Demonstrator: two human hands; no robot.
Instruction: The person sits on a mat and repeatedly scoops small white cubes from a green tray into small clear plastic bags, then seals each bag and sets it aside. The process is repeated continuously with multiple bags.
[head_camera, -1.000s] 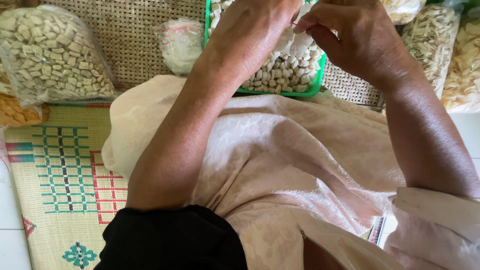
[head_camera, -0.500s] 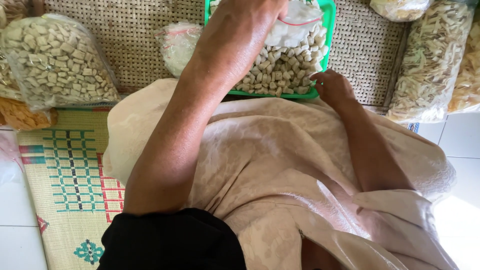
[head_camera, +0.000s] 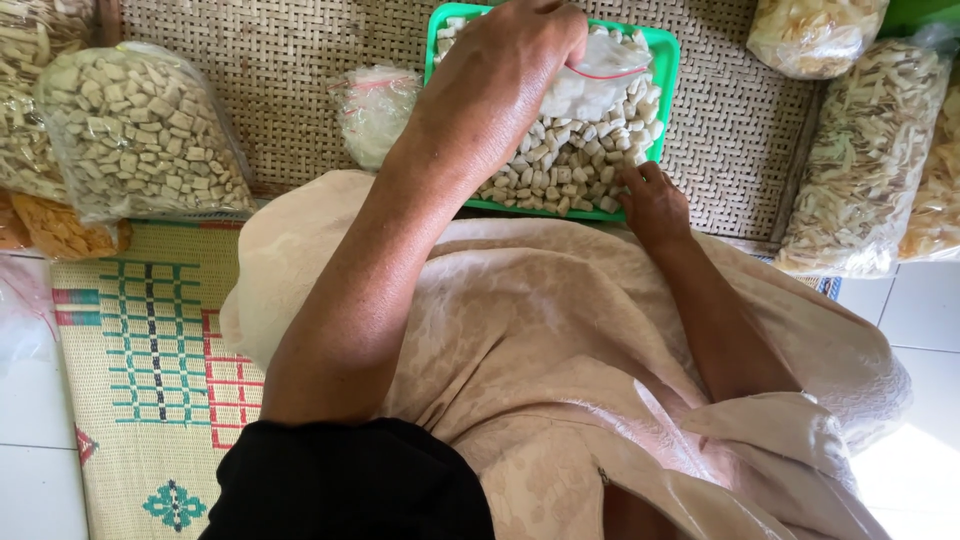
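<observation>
A green tray (head_camera: 664, 70) heaped with small pale cracker pieces (head_camera: 560, 165) sits on a woven rattan tray (head_camera: 270, 90) in front of my lap. My left hand (head_camera: 495, 85) reaches over the green tray and grips a small clear plastic bag (head_camera: 592, 85) with a red zip line, partly filled with pieces. My right hand (head_camera: 650, 200) rests at the tray's near edge, its fingertips among the loose pieces; whether it holds any is hidden. My lap is covered by pale pink cloth (head_camera: 560, 370).
Filled clear bags of crackers lie at the left (head_camera: 140, 135) and at the right (head_camera: 865, 160), with another at the top right (head_camera: 810, 35). A small stack of empty plastic bags (head_camera: 375, 105) lies left of the green tray. A patterned mat (head_camera: 140, 370) covers white floor tiles.
My right hand has dropped from the bag at the top down to the tray's near edge. My left hand keeps hold of the bag. The view has shifted, showing more of the tray.
</observation>
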